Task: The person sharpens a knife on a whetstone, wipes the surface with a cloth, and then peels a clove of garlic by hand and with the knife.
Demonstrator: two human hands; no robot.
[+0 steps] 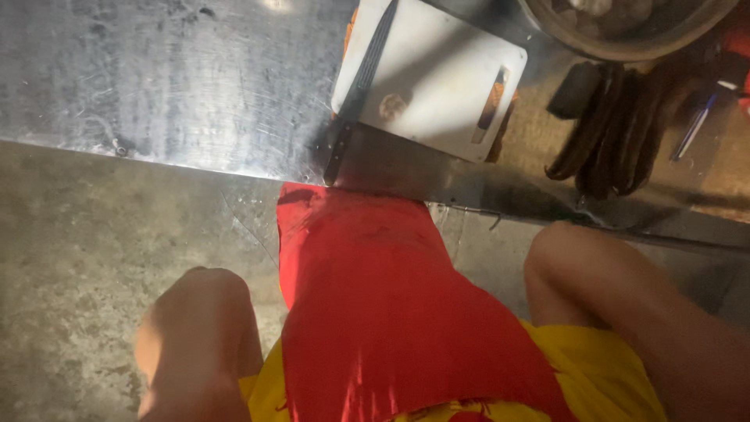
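Neither of my hands shows in this view. I look straight down at my two bare knees (199, 328) and a red cloth (367, 305) that hangs between them over yellow shorts (601, 375). Above them is a scratched steel table (180, 86). On it lies a white cutting board (437, 62) with a small round brownish slice (393, 105) near its front edge. A long dark knife (359, 86) rests along the board's left side, its handle toward me.
A round metal bowl (625, 39) stands at the top right. Beside it lie a bunch of dark brown finger-shaped pieces (617, 125) and a blue pen (694, 125). Grey concrete floor (86, 258) spreads below the table's edge.
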